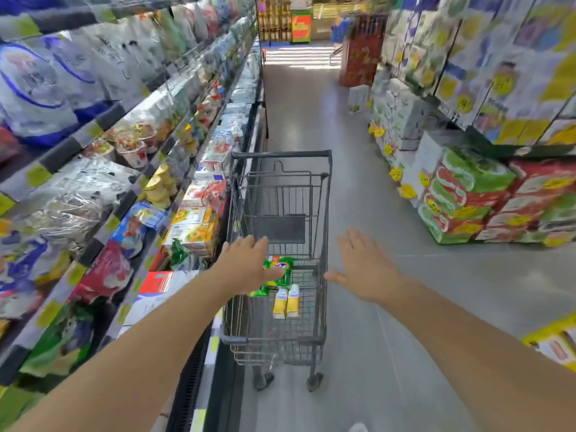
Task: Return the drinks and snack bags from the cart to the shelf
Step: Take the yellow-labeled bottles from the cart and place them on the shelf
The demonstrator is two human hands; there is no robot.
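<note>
Far to the left of the left hand runs the refrigerated shelf (131, 194), its tiers packed with blurred bags, cups and cartons. The nearest cartons, yellow and orange, sit just left of that hand.

The left hand (249, 263) is stretched out flat, fingers spread and holding nothing, palm down over the left rim of the shopping cart (280, 213). Directly beneath its fingers, partly covered by them, lies a green snack bag (282, 269) inside the cart's basket. Just below and to the right of the hand, two small yellow drink bottles (286, 300) with white caps stand side by side on the basket floor, touching each other and close under the green bag.

The cart stands between the two hands, nearer the shelf side, its handle end toward the person.

The right hand (366, 269) is likewise flat and released, fingers apart, hovering just past the cart's right rim above the grey floor (374, 182). Well to its right are stacked red-and-green boxes (467, 201) with yellow price tags.
</note>
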